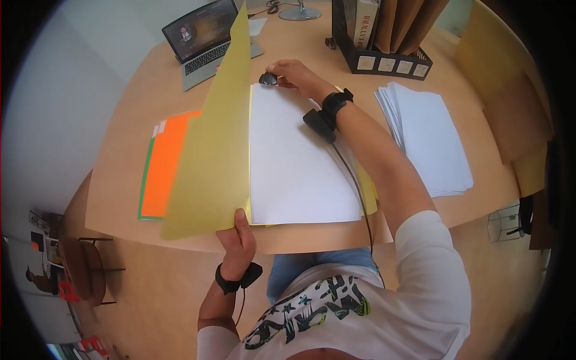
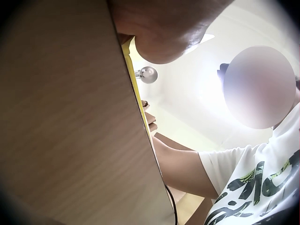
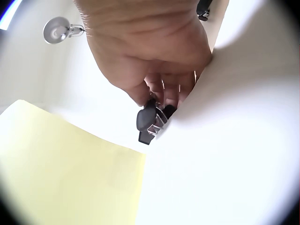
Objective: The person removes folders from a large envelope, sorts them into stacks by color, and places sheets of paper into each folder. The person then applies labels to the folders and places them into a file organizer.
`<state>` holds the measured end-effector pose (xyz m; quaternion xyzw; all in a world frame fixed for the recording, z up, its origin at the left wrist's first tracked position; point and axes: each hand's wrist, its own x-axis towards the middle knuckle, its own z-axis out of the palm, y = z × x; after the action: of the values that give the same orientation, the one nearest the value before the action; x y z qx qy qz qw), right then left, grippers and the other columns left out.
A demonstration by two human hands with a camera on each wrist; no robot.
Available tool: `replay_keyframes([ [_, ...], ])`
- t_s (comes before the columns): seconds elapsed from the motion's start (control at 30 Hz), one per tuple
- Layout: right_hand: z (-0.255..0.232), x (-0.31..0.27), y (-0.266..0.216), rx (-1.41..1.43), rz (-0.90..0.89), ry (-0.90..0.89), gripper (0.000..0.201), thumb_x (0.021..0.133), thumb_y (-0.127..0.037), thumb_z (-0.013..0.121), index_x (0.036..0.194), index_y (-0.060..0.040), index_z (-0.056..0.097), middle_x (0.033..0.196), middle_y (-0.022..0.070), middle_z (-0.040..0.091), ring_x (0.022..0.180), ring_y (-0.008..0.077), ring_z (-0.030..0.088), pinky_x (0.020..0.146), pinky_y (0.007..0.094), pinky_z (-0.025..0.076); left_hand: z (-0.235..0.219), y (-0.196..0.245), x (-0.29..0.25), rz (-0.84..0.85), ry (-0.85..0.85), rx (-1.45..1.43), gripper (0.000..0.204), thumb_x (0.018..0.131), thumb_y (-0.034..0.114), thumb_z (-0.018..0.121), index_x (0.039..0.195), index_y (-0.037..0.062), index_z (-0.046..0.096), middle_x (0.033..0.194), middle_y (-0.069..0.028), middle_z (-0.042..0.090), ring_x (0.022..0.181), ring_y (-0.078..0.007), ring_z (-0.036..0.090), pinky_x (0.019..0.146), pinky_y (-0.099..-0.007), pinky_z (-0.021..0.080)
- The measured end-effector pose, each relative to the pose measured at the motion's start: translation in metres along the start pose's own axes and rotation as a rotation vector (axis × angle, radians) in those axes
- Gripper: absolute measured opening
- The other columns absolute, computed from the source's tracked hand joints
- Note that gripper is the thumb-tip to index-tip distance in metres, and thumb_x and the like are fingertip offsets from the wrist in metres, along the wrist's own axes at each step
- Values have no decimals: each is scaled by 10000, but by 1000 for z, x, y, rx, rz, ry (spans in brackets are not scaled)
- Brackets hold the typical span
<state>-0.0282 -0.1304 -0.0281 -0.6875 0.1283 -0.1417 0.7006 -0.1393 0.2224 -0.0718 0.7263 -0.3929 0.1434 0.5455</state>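
A yellow folder stands opened, its left cover raised, with a stack of white paper lying inside. At the top edge of that stack, my right hand pinches a black clip between thumb and fingers. The right wrist view shows the clip's dark grips and metal spring right at the paper's edge, near the folder's fold. My left hand is at the bottom of the fold, its thumb on the yellow folder and its other fingers mostly hidden.
Orange and green folders lie on the left, partly under the raised cover. A loose paper stack sits to the right. Farther back stand a laptop, a lamp base and a black file holder with a book and brown folders.
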Motion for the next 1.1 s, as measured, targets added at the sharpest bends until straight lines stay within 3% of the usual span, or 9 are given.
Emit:
replay_keyframes([
  [0.43,-3,-4,1,-154,-39,-178,254,930,-293,575,996,-66,667,944,-47,620,894,48,526,831,209,413,-2,-4,0,-7,-31,-35,237,978,66,415,1115,-95,522,944,-102,588,827,-169,541,737,-277,427],
  [0.53,-16,-1,5,-30,-238,58,281,876,-304,636,900,-26,666,795,11,637,738,100,570,660,266,465,-6,-4,-1,-60,-96,-39,238,952,15,440,1156,-88,506,991,-153,587,883,-264,580,805,-334,448],
  [0.6,-66,31,29,-474,-435,327,307,866,-312,606,954,-23,662,874,99,685,797,209,643,700,351,505,-8,-1,-2,-141,-144,-34,234,951,20,449,1151,-85,509,947,-163,589,834,-283,587,770,-335,456],
  [0.67,-81,-20,-8,-1031,-259,605,273,863,-277,556,972,-52,666,938,158,681,849,289,652,741,408,509,-10,2,0,-101,-226,54,238,956,40,451,1153,-79,510,934,-191,588,801,-320,587,731,-340,462],
  [0.8,-133,-57,-1,-1571,-101,491,231,864,-231,529,1023,-139,670,1025,128,641,919,321,621,801,433,489,-1,7,6,-39,-185,57,216,976,86,432,1061,-85,534,803,-151,568,692,-222,514,647,-316,429],
  [0.83,-139,-66,3,-1704,-75,462,226,857,-222,532,1011,-139,675,1004,121,642,917,318,620,805,432,487,0,8,8,-27,-186,47,233,978,94,427,1097,-78,529,872,-186,576,731,-275,540,663,-329,444],
  [0.9,-149,-79,13,-1752,-111,415,217,848,-219,544,995,-143,685,984,115,639,943,317,608,818,433,482,0,12,10,-2,-190,36,275,984,111,418,1170,-64,519,1011,-254,592,809,-382,591,696,-353,472],
  [1.03,-153,-96,19,-1679,-174,318,263,833,-219,573,1068,-141,664,1019,128,630,996,329,576,856,441,469,1,17,12,-31,-165,20,286,990,128,409,1169,-64,523,1008,-247,596,809,-361,598,712,-356,470],
  [1.1,-139,-96,21,-1572,-307,449,330,824,-238,605,1127,-110,630,1057,163,611,1018,345,560,870,462,456,1,14,12,-3,-148,21,292,994,139,404,1165,-64,525,997,-241,599,804,-350,602,707,-358,468],
])
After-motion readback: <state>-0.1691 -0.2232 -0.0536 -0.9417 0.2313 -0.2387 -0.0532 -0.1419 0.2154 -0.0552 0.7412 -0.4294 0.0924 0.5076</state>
